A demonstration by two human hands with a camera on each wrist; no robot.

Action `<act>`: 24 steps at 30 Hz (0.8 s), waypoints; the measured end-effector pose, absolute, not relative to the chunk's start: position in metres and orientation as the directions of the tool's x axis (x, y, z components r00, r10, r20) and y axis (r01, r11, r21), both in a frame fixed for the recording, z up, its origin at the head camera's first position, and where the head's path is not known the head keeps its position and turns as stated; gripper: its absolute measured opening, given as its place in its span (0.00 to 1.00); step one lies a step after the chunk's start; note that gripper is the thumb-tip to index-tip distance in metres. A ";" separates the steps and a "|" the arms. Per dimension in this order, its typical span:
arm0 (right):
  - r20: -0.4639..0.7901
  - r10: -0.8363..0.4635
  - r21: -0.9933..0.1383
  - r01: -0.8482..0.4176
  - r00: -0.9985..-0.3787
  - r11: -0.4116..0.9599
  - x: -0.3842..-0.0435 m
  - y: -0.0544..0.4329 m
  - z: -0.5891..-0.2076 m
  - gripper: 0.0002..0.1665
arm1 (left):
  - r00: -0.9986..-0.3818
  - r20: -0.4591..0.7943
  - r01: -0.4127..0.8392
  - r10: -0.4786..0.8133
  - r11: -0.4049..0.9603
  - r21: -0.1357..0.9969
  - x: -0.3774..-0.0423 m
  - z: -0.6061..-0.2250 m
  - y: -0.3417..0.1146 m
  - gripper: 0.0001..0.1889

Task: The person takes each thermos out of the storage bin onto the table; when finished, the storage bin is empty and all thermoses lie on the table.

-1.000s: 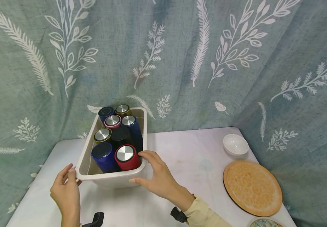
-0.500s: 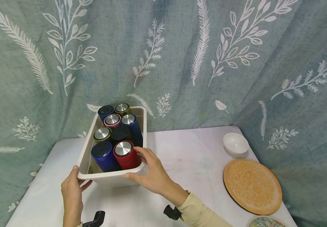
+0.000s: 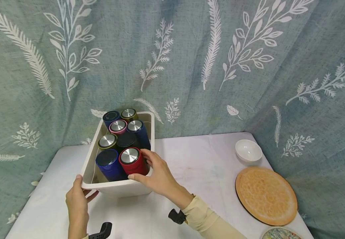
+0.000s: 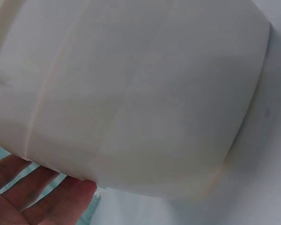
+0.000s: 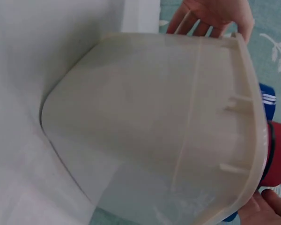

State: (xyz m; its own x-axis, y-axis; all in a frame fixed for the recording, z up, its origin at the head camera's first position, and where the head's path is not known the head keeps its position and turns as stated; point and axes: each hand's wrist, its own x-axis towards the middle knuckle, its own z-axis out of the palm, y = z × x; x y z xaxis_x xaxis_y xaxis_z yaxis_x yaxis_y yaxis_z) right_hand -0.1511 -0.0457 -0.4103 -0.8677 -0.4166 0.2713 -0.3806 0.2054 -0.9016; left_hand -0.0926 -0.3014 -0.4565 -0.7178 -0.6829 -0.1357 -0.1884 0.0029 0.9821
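A white plastic bin (image 3: 121, 190) stands on the table, packed with several upright flasks. My left hand (image 3: 77, 203) grips its near left corner, thumb at the rim and fingers below. In the left wrist view, those fingers (image 4: 68, 199) lie against the bin's outer wall. At the near right corner my right hand (image 3: 160, 176) holds a red flask (image 3: 134, 166) with a brushed metal top, fingers on its right side and thumb at the front. The right wrist view shows the red flask (image 5: 278, 154) sticking out past the rim. Beside it stands a blue flask (image 3: 111, 167).
Behind the red flask are a black flask (image 3: 127, 141) and a dark blue one (image 3: 141, 134). On the table's right side lie a white bowl (image 3: 248, 151), a round tan board (image 3: 266, 196) and a patterned round item (image 3: 281, 233). A leaf-print curtain (image 3: 187, 83) hangs behind.
My right hand has moved from the bin's rim onto the red flask, which has risen slightly. My left hand has shifted right and taken hold of the bin's corner.
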 end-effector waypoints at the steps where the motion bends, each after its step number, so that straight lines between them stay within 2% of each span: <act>1: 0.267 -0.417 -0.903 -0.377 -0.869 0.206 -0.153 -0.046 -0.411 0.48 | -0.716 -0.137 -0.186 -0.685 -0.002 0.983 -0.093 -0.456 -0.301 0.36; 10: 0.251 -0.433 -0.898 -0.375 -0.866 0.231 -0.163 -0.050 -0.409 0.48 | -0.725 -0.121 -0.140 -0.678 -0.026 0.990 -0.093 -0.454 -0.299 0.34; 24: 0.212 -0.448 -0.903 -0.349 -0.868 0.250 -0.171 -0.059 -0.405 0.46 | -0.731 -0.119 -0.148 -0.672 -0.013 0.989 -0.093 -0.454 -0.301 0.33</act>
